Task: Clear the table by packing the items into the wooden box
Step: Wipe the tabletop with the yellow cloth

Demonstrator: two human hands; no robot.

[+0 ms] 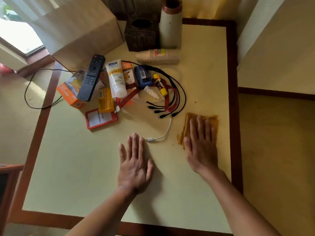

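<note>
Items lie heaped at the surface's (68, 167) far left: an orange charger box (68, 94), black remote (91, 78), white tube (116, 78), red badge holder (101, 118), black cables (177, 92). Nearer, the left hand (134, 164) rests flat, grip spread apart, holding nothing. Right of it, the right hand (201, 143) lies flat, fingers apart, on a yellow cloth (214, 121).

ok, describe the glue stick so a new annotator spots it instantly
Start at the pile of clutter in the far middle of the table. On its right side, just right of the blue box and inside the loop of black cables, lies the glue stick. It is the only small yellow cylinder, with a dark label band.
</note>
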